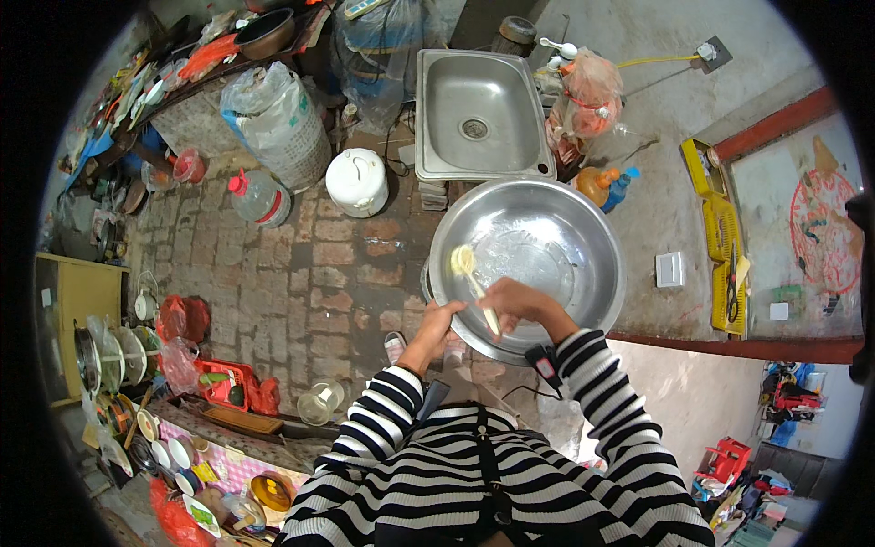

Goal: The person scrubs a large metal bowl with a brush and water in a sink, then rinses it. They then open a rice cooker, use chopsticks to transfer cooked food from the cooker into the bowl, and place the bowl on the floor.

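Note:
A large round stainless steel basin (547,273) lies before me, just below a steel sink. My right hand (516,304) is closed around the pale handle of a scrubbing brush (463,260), whose round cream-coloured head is at the left inner wall of the basin. With my left hand (434,328) I grip the basin's near left rim, thumb on top. Wet streaks and glints show on the basin's inner surface.
Beyond the basin stands the steel sink (478,102). A white lidded bucket (357,181), a large clear bottle (260,198) and a filled sack (280,130) stand on the brick floor. Orange and blue bottles (598,184) are by the right wall.

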